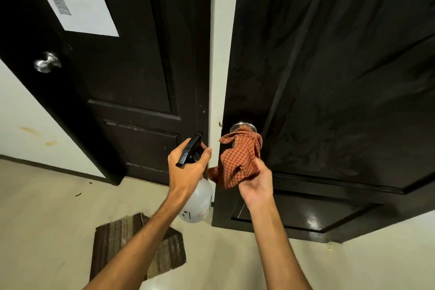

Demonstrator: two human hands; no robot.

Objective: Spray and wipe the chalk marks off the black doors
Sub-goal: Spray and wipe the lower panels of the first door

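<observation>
Two black doors, left door (131,54) and right door (329,77), flank a white wall strip (222,30) at 12 o'clock; floor (47,207) lies at 8. Centre: the left hand (188,167) grips the spray bottle (199,200); the right hand (256,181) clutches the checked cloth (240,158) over the streaky right door's knob (242,126).

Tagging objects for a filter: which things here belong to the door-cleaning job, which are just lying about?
Job: white plastic spray bottle with black trigger, in left hand; orange checked cloth, in right hand; left black panelled door; right black panelled door.
Lying about: brown striped floor mat; white paper sheet.
</observation>
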